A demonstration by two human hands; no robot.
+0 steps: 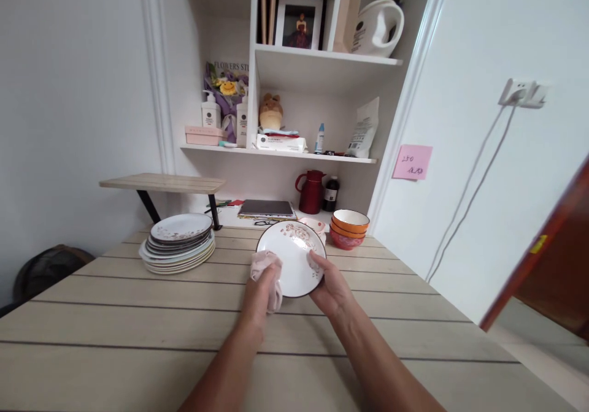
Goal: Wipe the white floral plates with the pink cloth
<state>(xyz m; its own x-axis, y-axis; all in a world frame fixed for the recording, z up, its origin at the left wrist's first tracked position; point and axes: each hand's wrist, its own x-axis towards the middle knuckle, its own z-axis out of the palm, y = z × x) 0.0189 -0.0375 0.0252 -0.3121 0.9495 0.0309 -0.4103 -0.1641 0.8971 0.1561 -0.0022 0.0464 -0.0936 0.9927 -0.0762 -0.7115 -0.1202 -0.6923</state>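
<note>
A white plate (294,268) with a dark rim and reddish floral print is held up, tilted toward me, over the wooden table. My right hand (335,289) grips its right edge, thumb on the face and fingers behind. At the left edge, my left hand (261,289) is closed on a pale pink cloth (275,295) pressed against the plate; some of its fingers are hidden by the cloth and plate. To the left stands a stack of plates (178,246), the top one printed with similar flowers.
Stacked orange and red bowls (348,231) stand at the back right, beside a pink-patterned bowl (315,225) partly behind the plate. A small raised wooden shelf (165,183) overhangs the plate stack. Farther back are a laptop (265,207), a red jug (311,192) and a dark bottle (331,194).
</note>
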